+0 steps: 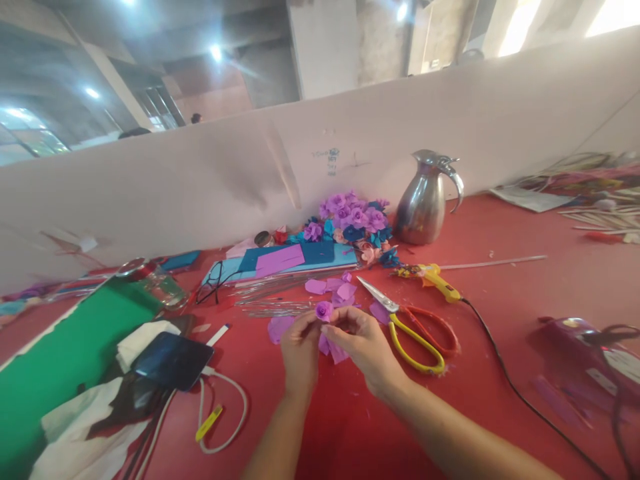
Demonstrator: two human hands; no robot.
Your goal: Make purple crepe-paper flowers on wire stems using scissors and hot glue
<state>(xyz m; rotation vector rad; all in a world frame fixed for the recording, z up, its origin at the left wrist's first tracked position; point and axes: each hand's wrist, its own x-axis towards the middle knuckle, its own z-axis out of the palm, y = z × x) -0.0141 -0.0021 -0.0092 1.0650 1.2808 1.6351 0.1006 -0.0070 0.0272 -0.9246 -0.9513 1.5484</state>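
Between the fingertips of both hands is a small purple paper rose (pixel 324 311), its coiled centre facing up. My left hand (pixel 299 343) pinches it from the left, and my right hand (pixel 364 340) has thumb and fingers closed at its right side. Below and behind the hands lie loose purple paper petals (pixel 344 293), some partly covered by the fingers. To the right of my right hand rest scissors (pixel 417 327) with one yellow and one red handle, blades slightly apart. Thin metal wires (pixel 275 308) lie behind my left hand.
A bunch of purple, blue and pink paper flowers (pixel 353 217) stands by the partition, beside a steel jug (pixel 424 200). A corded yellow glue gun (pixel 440 283) lies at right. Coloured paper sheets (pixel 280 260), eyeglasses (pixel 216 283), a glass jar (pixel 160 283) and a dark phone-like device (pixel 173 360) are leftward.
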